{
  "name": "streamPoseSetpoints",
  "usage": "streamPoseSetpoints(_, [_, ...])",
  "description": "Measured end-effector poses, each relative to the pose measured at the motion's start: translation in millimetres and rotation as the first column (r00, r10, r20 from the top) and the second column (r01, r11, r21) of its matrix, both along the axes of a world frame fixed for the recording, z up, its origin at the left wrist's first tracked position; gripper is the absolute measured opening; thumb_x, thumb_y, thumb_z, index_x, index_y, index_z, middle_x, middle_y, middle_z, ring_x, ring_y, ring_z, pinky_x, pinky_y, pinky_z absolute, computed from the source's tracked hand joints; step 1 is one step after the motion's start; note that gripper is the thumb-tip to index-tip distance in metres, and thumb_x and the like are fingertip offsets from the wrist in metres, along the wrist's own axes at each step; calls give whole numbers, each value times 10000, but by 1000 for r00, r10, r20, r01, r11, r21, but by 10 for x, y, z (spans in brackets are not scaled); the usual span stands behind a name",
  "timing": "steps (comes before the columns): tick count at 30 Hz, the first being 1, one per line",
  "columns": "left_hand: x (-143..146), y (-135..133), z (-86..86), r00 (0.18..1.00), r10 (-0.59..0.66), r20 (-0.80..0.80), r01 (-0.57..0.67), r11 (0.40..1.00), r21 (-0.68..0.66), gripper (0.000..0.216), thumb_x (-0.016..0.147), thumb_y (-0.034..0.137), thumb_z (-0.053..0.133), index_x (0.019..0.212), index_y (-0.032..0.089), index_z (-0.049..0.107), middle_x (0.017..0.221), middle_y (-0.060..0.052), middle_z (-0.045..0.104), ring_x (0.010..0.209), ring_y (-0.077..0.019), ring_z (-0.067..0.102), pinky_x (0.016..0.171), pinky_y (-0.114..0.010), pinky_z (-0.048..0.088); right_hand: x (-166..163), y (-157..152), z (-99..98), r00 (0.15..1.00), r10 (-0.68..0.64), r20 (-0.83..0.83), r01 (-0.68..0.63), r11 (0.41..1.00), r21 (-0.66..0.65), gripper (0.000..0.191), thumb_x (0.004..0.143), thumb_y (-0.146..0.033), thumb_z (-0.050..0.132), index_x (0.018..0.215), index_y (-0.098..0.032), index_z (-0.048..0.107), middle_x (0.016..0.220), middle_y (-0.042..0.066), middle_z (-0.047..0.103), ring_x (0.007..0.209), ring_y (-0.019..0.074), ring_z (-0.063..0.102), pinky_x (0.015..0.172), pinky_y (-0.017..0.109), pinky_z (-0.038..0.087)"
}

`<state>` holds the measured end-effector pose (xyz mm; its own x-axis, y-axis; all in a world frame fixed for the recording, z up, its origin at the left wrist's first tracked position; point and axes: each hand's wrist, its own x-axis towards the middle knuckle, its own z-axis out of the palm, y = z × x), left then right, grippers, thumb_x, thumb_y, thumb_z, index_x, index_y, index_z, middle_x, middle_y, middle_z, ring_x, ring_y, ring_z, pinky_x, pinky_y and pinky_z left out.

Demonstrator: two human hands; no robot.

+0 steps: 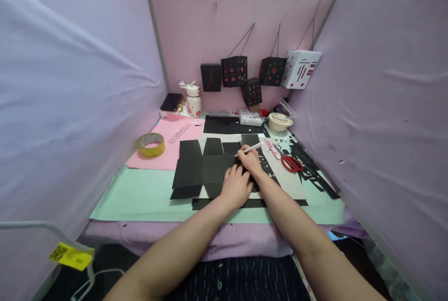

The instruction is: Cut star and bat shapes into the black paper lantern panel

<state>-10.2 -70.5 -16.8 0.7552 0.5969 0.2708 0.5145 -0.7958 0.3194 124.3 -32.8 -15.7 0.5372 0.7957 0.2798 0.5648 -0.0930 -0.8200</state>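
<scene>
A black paper cutout (189, 168) with several flaps lies unfolded on a white sheet (294, 190). My left hand (236, 186) rests on its right part, fingers spread and pressing down on the paper. In my right hand (250, 160) is a slim white pen-like tool (252, 148), gripped between the fingers, its tip low over the black paper. Small light scraps lie beside that hand on black paper. What the tip does to the paper is too small to tell.
Red-handled scissors (292, 164), a pink cutter (272, 149) and black paper strips (311, 165) lie to the right. A tape roll (150, 145) sits left on pink paper (164, 161). Behind stand a bottle (193, 100) and tape rolls (279, 122); paper lanterns (234, 71) hang above.
</scene>
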Motion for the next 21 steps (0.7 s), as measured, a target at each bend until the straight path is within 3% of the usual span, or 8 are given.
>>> streamPoseSetpoints(14, [-2, 6, -4, 1000, -4, 6, 4, 1000, 6, 261, 883, 291, 562, 1115, 195, 630, 1289, -107, 560, 1266, -301, 434, 1107, -488, 327, 18, 23, -18, 1000, 12, -6, -12, 1000, 4, 149, 704, -267, 485, 563, -232, 452, 521, -45, 527, 580, 158, 507, 593, 269, 367])
streamPoseSetpoints(21, [-3, 3, -6, 1000, -2, 5, 2, 1000, 17, 251, 889, 293, 551, 1106, 200, 635, 1289, -97, 563, 1268, -298, 435, 1106, -491, 332, 19, -4, -18, 1000, 6, -12, -6, 1000, 11, 143, 729, -287, 486, 597, -233, 503, 563, -36, 584, 620, 164, 551, 626, 271, 393])
